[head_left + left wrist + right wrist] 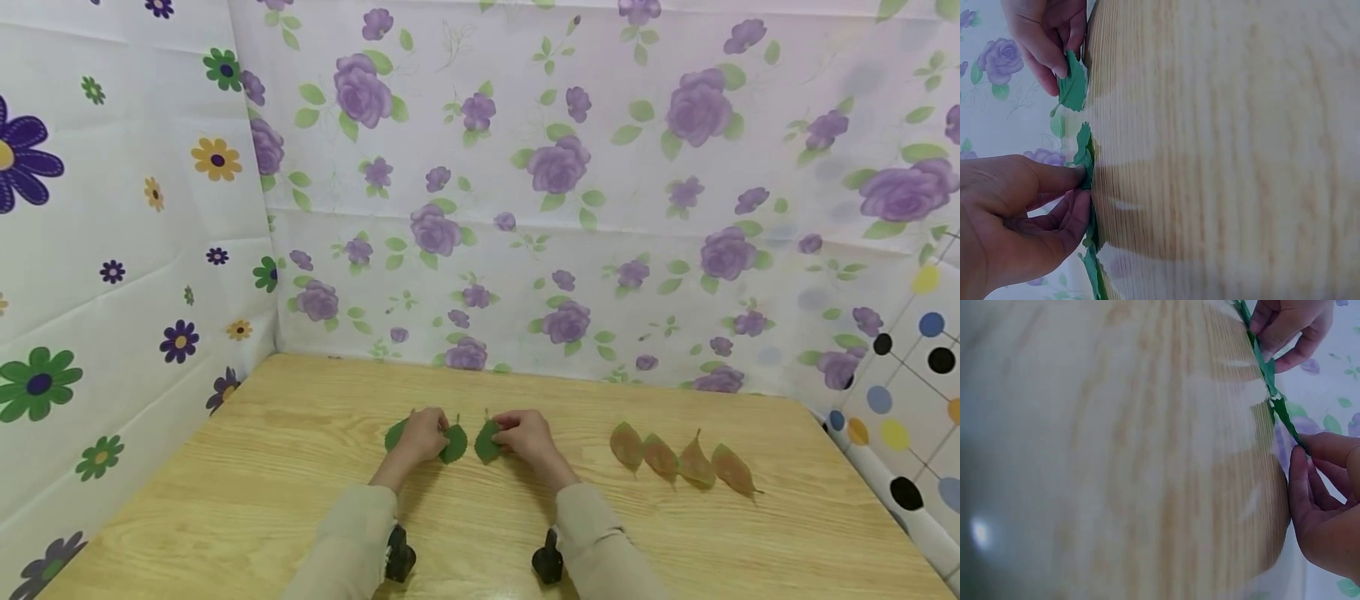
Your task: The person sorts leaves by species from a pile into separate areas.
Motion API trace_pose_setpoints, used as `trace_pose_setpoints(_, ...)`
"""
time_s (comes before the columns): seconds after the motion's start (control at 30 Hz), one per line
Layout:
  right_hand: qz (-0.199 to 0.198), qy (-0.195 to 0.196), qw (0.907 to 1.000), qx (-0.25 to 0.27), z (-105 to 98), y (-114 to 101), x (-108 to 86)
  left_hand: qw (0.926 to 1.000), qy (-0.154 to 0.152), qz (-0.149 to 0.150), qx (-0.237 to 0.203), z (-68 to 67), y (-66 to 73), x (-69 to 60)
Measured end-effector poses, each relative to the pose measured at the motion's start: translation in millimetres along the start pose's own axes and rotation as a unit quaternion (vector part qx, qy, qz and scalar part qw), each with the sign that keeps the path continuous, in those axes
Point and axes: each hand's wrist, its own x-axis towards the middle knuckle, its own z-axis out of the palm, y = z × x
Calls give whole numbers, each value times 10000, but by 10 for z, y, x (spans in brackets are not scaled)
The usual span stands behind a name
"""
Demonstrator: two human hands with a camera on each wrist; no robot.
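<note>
Three green leaves lie in a row near the middle of the table, in the head view. My left hand (423, 435) pinches the middle green leaf (455, 446) at its left side; the thumb and fingertips meet at it in the left wrist view. Partly behind that hand is another green leaf (394, 433). My right hand (527, 437) pinches the right edge of a third green leaf (486, 446), its stem pointing away from me. In the right wrist view, the thumb and finger hold this leaf (1284, 415) by its edge, tilted, close to the middle leaf.
To the right, several brownish leaves with green edges (696, 468) lie in a slanting row on the wooden table (247, 500). Flowered cloth (510, 167) hangs behind the table, with patterned cloths at both sides. Black wrist devices (400, 556) sit at both cuffs.
</note>
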Motion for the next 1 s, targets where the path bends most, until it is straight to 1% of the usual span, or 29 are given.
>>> trace_pose_setpoints(0.17,-271,-120,9986,-449,52,-31,-10,10000,-1,-26,74,-1,0,14)
trace_pose_setpoints(0.3,-364,-130,9966,-726,67,-59,-38,9999,-34,-76,84,3,-6,24)
trace_pose_setpoints(0.47,-469,-118,9936,-1021,72,-62,-61,10000,2,19,95,5,-4,14)
trace_pose_setpoints(0.73,-515,-134,9931,-1041,81,-33,-74,9999,94,15,-62,15,-33,10)
trace_pose_setpoints(0.83,-537,-132,9929,-1050,79,-45,-77,9998,194,60,-47,36,-54,27)
trace_pose_setpoints(1.0,-452,-128,9936,-1027,51,-81,-94,9992,380,145,-6,76,-67,44)
